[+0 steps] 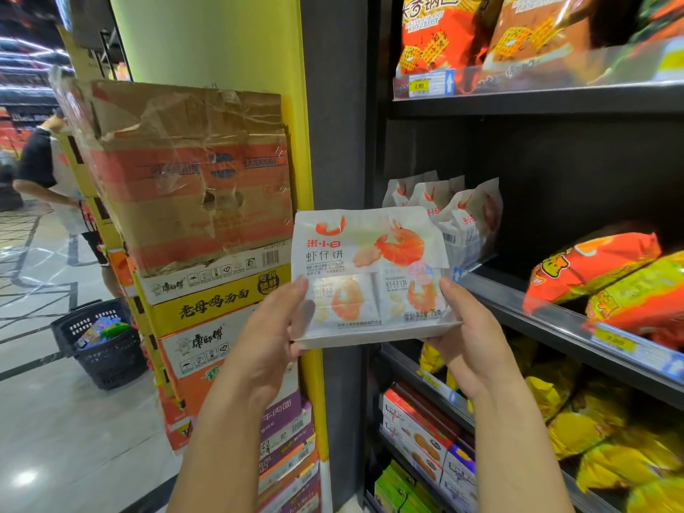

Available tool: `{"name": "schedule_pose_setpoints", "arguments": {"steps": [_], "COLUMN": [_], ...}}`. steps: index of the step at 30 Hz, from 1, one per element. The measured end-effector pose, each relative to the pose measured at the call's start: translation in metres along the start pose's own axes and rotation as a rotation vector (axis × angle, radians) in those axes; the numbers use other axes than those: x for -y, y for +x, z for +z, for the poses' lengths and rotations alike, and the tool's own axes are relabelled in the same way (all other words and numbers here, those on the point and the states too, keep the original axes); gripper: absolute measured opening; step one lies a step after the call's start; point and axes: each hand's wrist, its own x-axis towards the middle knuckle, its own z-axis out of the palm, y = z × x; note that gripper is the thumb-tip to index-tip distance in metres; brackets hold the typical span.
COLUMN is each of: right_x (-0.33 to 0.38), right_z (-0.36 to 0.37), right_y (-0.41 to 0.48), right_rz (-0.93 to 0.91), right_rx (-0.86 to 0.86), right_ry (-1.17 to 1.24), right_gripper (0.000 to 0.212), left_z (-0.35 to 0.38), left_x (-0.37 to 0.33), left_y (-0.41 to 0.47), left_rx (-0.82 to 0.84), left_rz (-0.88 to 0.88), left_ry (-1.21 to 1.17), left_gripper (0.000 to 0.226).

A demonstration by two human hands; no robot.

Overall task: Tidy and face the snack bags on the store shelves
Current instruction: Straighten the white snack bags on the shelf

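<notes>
- Hands nearest: left hand (267,333) and right hand (467,340) each have a closed grip on a lower corner of one white shrimp bag (370,268), thumbs on its printed face, fingers behind.
- Bag is held upright, face to the camera, in the air in front of the dark shelf upright (338,142), off the shelf and just left of the middle shelf (555,312).
- Behind it, at the left end of that shelf, more white bags (459,212) stand upright in a close row, some turned edge-on.
- Further right on the same shelf, orange bags (592,266) lie tilted on their sides; a yellow price tag (614,340) sits on the shelf's front rail.
- Lower shelves hold yellow bags (592,427) in a loose heap, and boxes (418,435) nearer the upright.
- Top shelf carries red-orange bags (433,35), standing, with a tag reading 2.90 (419,86) below.
- Left of the upright, a yellow pillar (222,42) has cartons (207,216) stacked against it, the top one torn and taped.
- Beyond, on a glossy patterned floor (48,420), a dark basket (105,340) holds goods; a person (55,179) in a black top stands further off.
</notes>
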Motion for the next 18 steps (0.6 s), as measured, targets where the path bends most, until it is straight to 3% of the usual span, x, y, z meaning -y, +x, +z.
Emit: {"name": "schedule_pose_setpoints", "arguments": {"steps": [18], "right_x": [0.036], "right_z": [-0.073], "right_y": [0.035], "right_rz": [-0.105], "right_rx": [-0.055], "right_ry": [-0.066], "right_gripper": [0.036], "left_z": [0.086], "left_x": [0.016], "left_y": [0.039], "left_rx": [0.016], "left_rz": [0.123], "left_ry": [-0.043], "left_gripper": [0.061]}}
